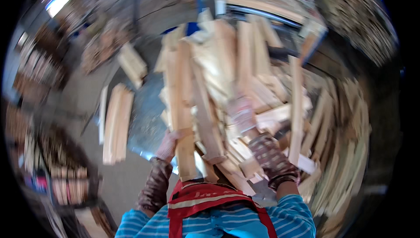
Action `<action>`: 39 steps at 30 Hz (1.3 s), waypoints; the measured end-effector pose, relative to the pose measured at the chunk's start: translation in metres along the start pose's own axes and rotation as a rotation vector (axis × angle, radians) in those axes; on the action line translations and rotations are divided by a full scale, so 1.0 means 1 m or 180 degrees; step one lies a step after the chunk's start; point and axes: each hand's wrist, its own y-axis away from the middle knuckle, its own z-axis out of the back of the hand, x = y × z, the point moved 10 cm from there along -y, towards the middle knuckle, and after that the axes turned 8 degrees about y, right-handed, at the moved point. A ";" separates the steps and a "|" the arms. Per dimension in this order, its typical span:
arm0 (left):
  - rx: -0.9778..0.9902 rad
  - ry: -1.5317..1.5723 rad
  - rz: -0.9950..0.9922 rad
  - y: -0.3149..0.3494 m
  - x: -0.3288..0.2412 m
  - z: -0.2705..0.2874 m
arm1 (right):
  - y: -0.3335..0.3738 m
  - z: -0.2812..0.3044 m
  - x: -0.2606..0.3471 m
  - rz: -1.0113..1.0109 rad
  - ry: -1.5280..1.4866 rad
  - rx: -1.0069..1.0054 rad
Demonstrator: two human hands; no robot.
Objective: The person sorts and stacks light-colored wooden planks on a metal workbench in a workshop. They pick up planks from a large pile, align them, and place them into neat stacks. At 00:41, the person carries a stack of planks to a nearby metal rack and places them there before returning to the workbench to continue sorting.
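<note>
Up front, the left hand [167,145] clamps a board [183,111] pointing lengthwise away; right hand [241,113] too blurred to tell.

Woodworking shop, with heaped planks [204,115] and stacked timber [70,191].

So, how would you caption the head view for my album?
Left fingers against a long board, right hand amid piled wood pieces.
</note>
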 end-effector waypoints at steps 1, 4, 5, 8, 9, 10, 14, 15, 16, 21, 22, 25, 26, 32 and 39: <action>-0.0111 -0.0098 -0.0108 0.017 -0.010 -0.007 | -0.008 -0.038 -0.012 -0.0683 -0.0886 0.0379; -0.0271 -0.0245 -0.0304 0.061 -0.017 0.008 | -0.023 -0.133 -0.003 -0.2040 -0.4797 0.0774; -0.0181 -0.0344 -0.0300 0.071 -0.016 0.013 | -0.030 -0.145 0.030 -0.1937 -0.6644 0.1467; -0.0595 0.0085 -0.0542 0.094 -0.019 0.059 | -0.019 -0.138 0.088 -0.1952 -0.8312 0.2683; -0.0699 0.0122 -0.0529 0.096 -0.020 0.074 | -0.014 -0.140 0.102 -0.1690 -0.8302 0.2846; -0.0955 0.0295 -0.0607 0.094 -0.017 0.105 | -0.009 -0.137 0.115 -0.1401 -0.8285 0.3021; -0.1709 0.0104 -0.0306 0.073 0.013 0.237 | 0.024 -0.112 0.066 -0.0845 -0.7832 0.3465; -0.1575 -0.0386 -0.0117 0.055 0.025 0.275 | 0.040 -0.108 0.063 -0.1112 -0.8012 0.3375; -0.1462 -0.0869 0.0051 0.039 0.039 0.319 | 0.056 -0.102 0.063 -0.1367 -0.8221 0.3239; -0.1825 -0.0955 0.0070 -0.023 0.045 0.353 | 0.084 -0.073 -0.049 -0.1577 -0.7987 0.3142; -0.1631 -0.0885 0.0033 -0.036 0.040 0.343 | 0.091 -0.048 -0.055 -0.2156 -0.8598 0.3008; -0.1728 -0.0428 -0.0038 -0.066 0.061 0.396 | 0.052 0.031 -0.107 -0.2587 -0.9849 0.2547; -0.1786 -0.0730 0.0322 -0.070 0.074 0.399 | 0.033 0.058 -0.129 -0.2351 -0.9996 0.2393; 0.0018 -0.1177 0.0966 -0.059 0.081 0.334 | -0.074 0.247 -0.176 -0.0898 -1.2077 0.5672; -0.0451 0.0296 -0.0495 -0.049 -0.129 0.256 | -0.161 0.267 -0.276 0.0286 -0.9930 0.0690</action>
